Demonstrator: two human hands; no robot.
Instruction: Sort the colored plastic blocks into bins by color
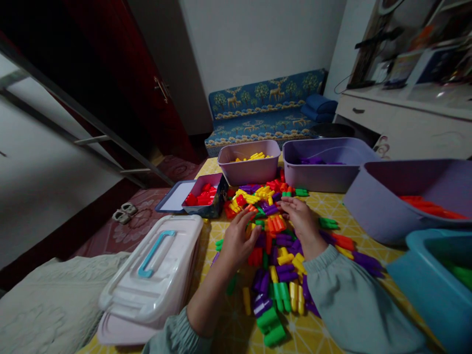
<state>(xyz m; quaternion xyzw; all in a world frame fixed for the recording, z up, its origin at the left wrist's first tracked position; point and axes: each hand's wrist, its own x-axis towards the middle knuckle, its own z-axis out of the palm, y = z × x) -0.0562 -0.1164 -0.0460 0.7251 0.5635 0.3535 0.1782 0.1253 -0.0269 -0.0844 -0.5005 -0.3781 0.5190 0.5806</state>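
Observation:
A loose heap of plastic building blocks [283,241] in red, yellow, green, purple and orange covers the middle of the table. Over its left side reaches my left hand [238,238], thumb apart from the fingers, with the fingertips close to an orange-red block [251,209]. Whether they touch it I cannot tell. My right hand [300,223] is at the heap's right side, fingers stretched out towards the blocks and nothing visibly held. Between the hands lies an orange block [276,224]. Nearest me is a big green block [272,327].
Behind the heap stand a bin of yellow blocks [249,169], a purple bin [320,177] and a small box of red blocks [186,206]. To the right are a bin of orange blocks [368,201] and a teal bin [416,275]. White lids [162,265] are stacked left.

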